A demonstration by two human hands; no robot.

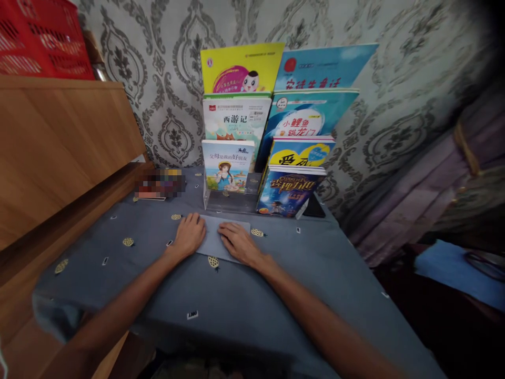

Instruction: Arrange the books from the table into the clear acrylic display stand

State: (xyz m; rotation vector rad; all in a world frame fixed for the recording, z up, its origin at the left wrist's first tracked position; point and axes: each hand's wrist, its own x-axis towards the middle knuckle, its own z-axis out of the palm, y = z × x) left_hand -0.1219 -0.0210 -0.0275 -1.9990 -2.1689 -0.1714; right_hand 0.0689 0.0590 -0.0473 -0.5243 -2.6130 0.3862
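Both my hands rest palm down on a small grey folded cloth (215, 237) that lies on the blue-grey tablecloth (244, 300). My left hand (190, 235) presses its left edge, fingers stretched out flat. My right hand (238, 241) lies on the right half, fingers also flat and pointing left. Just beyond the cloth stands a clear tiered book rack (224, 197) holding several children's books (228, 166) facing me.
A wooden cabinet side (59, 147) rises on the left with a red crate (39, 39) on top. Patterned wallpaper (394, 105) backs the rack. A blurred object (160, 183) lies at the table's far left. Curtains and a blue item (453, 268) are to the right.
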